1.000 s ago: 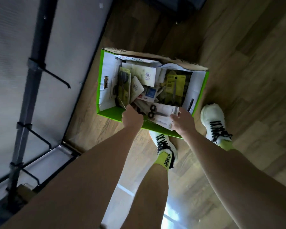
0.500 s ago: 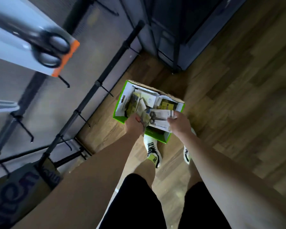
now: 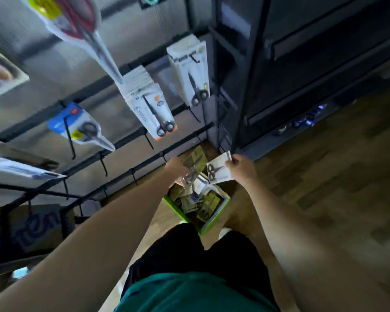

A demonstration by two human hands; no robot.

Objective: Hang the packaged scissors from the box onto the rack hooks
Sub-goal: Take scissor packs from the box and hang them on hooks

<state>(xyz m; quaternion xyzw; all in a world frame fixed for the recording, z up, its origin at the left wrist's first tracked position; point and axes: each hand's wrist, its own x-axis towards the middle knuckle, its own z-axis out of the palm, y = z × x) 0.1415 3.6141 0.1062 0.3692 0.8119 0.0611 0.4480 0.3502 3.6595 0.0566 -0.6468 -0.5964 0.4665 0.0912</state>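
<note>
Scissors packs point(image 3: 218, 171) fill both my hands above the green box point(image 3: 214, 222). My right hand point(image 3: 242, 168) pinches a white one; my left hand point(image 3: 176, 166) grips an olive pack point(image 3: 195, 162).

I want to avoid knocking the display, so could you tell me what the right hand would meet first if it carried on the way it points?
Probably the dark shelving unit beyond the right hand and its white scissors pack; depth is unclear.
</note>
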